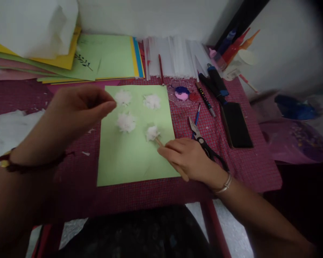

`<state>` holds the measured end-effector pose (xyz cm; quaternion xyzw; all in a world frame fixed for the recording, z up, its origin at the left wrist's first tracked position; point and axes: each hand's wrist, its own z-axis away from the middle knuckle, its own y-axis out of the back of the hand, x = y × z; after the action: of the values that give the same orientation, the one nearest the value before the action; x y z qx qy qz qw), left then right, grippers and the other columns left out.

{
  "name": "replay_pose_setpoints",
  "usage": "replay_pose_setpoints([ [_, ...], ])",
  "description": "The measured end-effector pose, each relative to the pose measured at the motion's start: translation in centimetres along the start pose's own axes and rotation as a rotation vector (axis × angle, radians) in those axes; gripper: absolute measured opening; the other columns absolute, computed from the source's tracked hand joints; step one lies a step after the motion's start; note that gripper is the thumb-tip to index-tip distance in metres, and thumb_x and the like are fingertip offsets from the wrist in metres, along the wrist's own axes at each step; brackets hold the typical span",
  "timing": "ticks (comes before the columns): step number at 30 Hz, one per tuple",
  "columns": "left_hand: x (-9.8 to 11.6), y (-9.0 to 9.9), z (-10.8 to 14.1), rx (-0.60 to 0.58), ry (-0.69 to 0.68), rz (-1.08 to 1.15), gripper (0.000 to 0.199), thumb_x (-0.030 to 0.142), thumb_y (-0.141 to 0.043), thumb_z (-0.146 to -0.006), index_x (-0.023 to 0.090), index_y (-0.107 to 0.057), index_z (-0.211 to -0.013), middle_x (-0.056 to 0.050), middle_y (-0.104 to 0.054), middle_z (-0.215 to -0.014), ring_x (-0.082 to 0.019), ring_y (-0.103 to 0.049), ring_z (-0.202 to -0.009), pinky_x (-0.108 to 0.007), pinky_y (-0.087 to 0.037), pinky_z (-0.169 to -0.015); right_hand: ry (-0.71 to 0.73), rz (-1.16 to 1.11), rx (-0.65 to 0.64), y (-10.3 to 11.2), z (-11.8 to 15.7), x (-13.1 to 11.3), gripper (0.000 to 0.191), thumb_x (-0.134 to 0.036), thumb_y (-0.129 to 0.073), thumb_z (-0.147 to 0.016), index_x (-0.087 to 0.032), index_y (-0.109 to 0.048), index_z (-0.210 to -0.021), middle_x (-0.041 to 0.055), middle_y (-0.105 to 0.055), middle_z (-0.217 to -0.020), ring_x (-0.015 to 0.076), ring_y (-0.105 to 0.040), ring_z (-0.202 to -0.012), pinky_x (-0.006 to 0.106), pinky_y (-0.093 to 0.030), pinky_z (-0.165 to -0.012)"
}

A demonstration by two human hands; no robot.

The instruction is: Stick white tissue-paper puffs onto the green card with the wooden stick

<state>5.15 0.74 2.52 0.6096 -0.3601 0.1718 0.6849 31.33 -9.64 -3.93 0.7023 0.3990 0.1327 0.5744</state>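
Observation:
A sheet of light green paper (pixel 123 157) lies on the table with white fluffy tufts (pixel 152 101) on its upper part. My right hand (pixel 187 157) is closed around a thin wooden stick (pixel 159 142). At the stick's tip is another white tuft (pixel 151 133), low over the paper or touching it; I cannot tell which. My left hand (pixel 82 105) hovers by the paper's upper left edge, near a tuft (pixel 123 97). Its thumb and fingers are pinched together, and whatever they may hold is hidden.
Scissors (pixel 200 139), a blue brush (pixel 197 114), a marker (pixel 205 99) and a phone (pixel 237 125) lie right of the paper. Behind are a paint palette (pixel 182 93), white strips (pixel 172 57) and coloured paper (pixel 115 57). White scraps (pixel 13 129) are at left.

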Motion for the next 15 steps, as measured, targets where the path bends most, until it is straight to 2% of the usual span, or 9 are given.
replay_pose_setpoints([
  [4,-2.7,1.5,1.8,0.051,0.154,-0.013,0.022,0.043,-0.062,-0.08,0.021,-0.066,-0.079,0.002,-0.056,-0.063,-0.011,-0.041,-0.053,-0.029,-0.029,-0.05,0.023,0.049,-0.035,0.1,0.2,-0.3,0.023,-0.016,-0.04,-0.098,-0.018,-0.062,-0.103,0.0065,-0.066,-0.082,0.0186,-0.058,-0.069,0.032,-0.045,-0.06],
  [10,-7.2,4.2,3.6,0.031,0.152,-0.065,0.021,0.039,-0.062,-0.083,0.018,-0.065,-0.085,-0.001,-0.062,-0.073,-0.012,-0.05,-0.062,-0.027,-0.038,-0.057,-0.024,-0.034,0.018,-0.6,0.7,0.0,0.023,-0.014,-0.042,-0.096,-0.018,-0.061,-0.109,0.009,-0.07,-0.092,0.0205,-0.064,-0.074,0.033,-0.051,-0.061],
  [12,-8.0,4.9,4.0,0.014,0.135,-0.095,0.019,0.035,-0.061,-0.083,0.017,-0.066,-0.083,-0.002,-0.063,-0.074,-0.013,-0.052,-0.065,-0.027,-0.04,-0.059,-0.089,-0.128,0.076,-1.0,0.9,0.2,0.022,-0.017,-0.045,-0.096,-0.02,-0.06,-0.111,0.0081,-0.071,-0.096,0.0202,-0.067,-0.076,0.032,-0.053,-0.063],
  [15,-8.3,4.7,4.4,-0.045,0.11,-0.125,0.016,0.031,-0.06,-0.081,0.017,-0.067,-0.082,-0.003,-0.065,-0.075,-0.014,-0.055,-0.067,-0.028,-0.043,-0.062,-0.297,-0.335,0.17,-0.9,0.9,0.3,0.018,-0.025,-0.048,-0.097,-0.026,-0.062,-0.109,0.0041,-0.072,-0.09,0.0182,-0.069,-0.07,0.032,-0.055,-0.059],
])
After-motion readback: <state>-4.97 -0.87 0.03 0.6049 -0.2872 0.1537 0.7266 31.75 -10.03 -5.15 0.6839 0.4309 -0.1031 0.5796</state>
